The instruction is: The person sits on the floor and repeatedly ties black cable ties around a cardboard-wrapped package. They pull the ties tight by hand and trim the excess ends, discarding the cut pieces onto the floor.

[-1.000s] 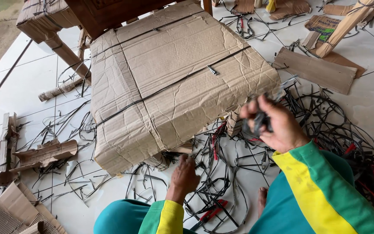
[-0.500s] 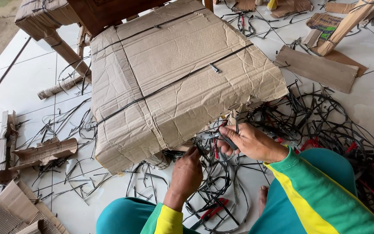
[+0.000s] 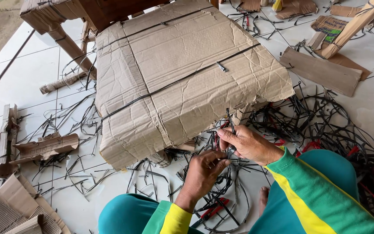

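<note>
While the person sits on a white tiled floor (image 3: pixel 31 82), the head camera looks down at both hands meeting just below the near edge of a large cardboard-wrapped bundle (image 3: pixel 182 73). The right hand (image 3: pixel 249 143) has its fingers closed around a thin black strap (image 3: pixel 230 123), which rises from the fist and touches the bundle's lower edge. The left hand (image 3: pixel 204 169) comes up from below, its fingers curled and pinched against the same spot just under the right fist; what exactly it grips is hard to tell, perhaps the strap's lower end or a small tool. Both sleeves are green with a yellow stripe, and teal trouser legs fill the bottom of the view.

The bundle is crumpled brown cardboard bound by black bands crossing its top, one with a small metal clip (image 3: pixel 221 67). It leans against a wooden furniture leg (image 3: pixel 68 43) at the upper left.

Around the hands lies a tangle of cut black strap pieces (image 3: pixel 325 125), thickest to the right. A red-handled tool (image 3: pixel 213 210) lies on the floor between the knees. Torn cardboard scraps (image 3: pixel 44 147) rest to the left, and a flat cardboard piece (image 3: pixel 321 71) lies at the upper right.
</note>
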